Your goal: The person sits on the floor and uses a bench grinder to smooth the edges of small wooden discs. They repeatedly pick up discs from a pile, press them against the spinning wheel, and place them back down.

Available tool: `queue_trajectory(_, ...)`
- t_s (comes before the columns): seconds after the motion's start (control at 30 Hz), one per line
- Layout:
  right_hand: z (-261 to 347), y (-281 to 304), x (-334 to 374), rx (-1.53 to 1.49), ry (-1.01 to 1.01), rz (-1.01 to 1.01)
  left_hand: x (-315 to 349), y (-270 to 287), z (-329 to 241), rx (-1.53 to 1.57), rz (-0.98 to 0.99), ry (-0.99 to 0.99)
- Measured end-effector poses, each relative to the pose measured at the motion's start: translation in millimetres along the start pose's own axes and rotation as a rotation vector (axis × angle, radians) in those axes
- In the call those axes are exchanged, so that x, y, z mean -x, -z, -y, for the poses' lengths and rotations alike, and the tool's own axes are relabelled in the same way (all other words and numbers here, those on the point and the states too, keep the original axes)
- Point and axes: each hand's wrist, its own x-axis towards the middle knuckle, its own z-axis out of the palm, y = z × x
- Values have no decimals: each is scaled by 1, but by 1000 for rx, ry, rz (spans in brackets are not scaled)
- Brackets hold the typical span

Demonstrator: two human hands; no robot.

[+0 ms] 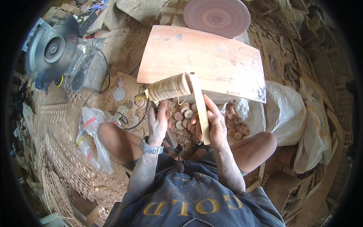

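Note:
A thick stack of round wooden discs lies on its side above my lap, packed tight into a cylinder. My left hand is closed around a dark bar below the stack's left end, where a yellowish piece juts out. At the stack's right end stands a flat pale wooden stick, its top against the end disc. My right hand grips the stick's lower half, thumb and fingers on either side. How stick and stack are joined is not clear. Loose discs with centre holes lie on the ground beyond my hands.
A slanted wooden board stands ahead, with a large round disc behind it. A power saw with a cord sits at far left. A plastic bag is by my left knee, white sacks by my right.

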Motion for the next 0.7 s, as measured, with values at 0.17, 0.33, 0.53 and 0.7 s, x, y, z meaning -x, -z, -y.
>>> queue_trajectory(0.17, 1, 4, -4, 43, 92, 15, -5, -5, 1, -131, -42, -107)
queue_trajectory(0.33, 29, 27, -34, 630, 183, -198, -45, -38, -4, -141, 69, -375)
queue_trajectory(0.53, 89, 96, -132, 573, 208, -309, -131, -144, -39, -1, 269, -176)
queue_trajectory(0.7, 111, 126, -157, 738, 292, -402, -149, -183, -50, -1, 335, -175)
